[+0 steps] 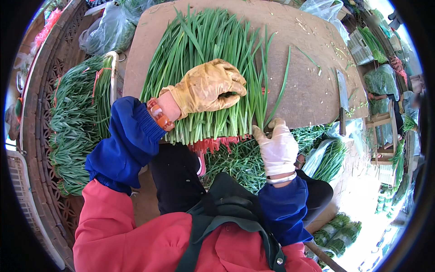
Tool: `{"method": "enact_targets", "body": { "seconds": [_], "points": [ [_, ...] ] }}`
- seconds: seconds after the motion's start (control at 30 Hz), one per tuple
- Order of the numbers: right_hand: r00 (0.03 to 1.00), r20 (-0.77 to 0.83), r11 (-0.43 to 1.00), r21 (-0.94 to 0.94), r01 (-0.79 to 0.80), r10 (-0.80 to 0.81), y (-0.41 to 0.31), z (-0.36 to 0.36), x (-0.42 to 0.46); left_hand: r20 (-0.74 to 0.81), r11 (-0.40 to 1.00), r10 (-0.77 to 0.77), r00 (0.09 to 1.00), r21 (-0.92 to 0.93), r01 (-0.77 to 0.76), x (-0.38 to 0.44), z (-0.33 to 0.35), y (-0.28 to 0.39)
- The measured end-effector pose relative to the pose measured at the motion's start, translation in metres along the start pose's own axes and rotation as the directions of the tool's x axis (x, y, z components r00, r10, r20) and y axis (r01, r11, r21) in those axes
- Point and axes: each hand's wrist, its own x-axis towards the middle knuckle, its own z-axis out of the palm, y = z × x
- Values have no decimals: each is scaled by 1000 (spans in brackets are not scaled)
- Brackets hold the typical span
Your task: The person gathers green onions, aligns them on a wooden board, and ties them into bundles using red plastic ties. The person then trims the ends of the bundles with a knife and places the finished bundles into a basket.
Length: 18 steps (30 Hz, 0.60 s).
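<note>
A thick row of garlic chives (204, 44) lies on a wooden board (306, 85), its pale cut ends lined up at the near edge. My left hand (209, 86), in a yellowed rubber glove, rests across the stalks with curled fingers; whether it grips any is unclear. My right hand (277, 144), in a whitish glove, is at the board's near edge by the rightmost stalk ends, thumb and forefinger apart. A few loose leaves (282, 90) lie just beyond it. Red ties (221, 143) hang under the board's near edge.
A cleaver (342, 91) lies at the board's right edge. Bundled chives (78, 122) are stacked at left beside a plastic bag of greens (108, 30). Loose greens (234, 166) lie below the board. Wrapped bundles (336, 234) sit at lower right. Another person's arm (377, 97) shows far right.
</note>
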Motion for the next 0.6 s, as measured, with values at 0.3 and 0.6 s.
{"method": "enact_targets", "body": {
  "seconds": [0.3,0.6],
  "points": [
    [992,-53,965,-244,98,-115,11,6,15,-48,998,14,999,-67,-17,-1,1,-2],
    [939,342,748,631,-206,-30,-9,0,9,-132,993,13,991,-114,-29,1,-9,-6]
  ]
}}
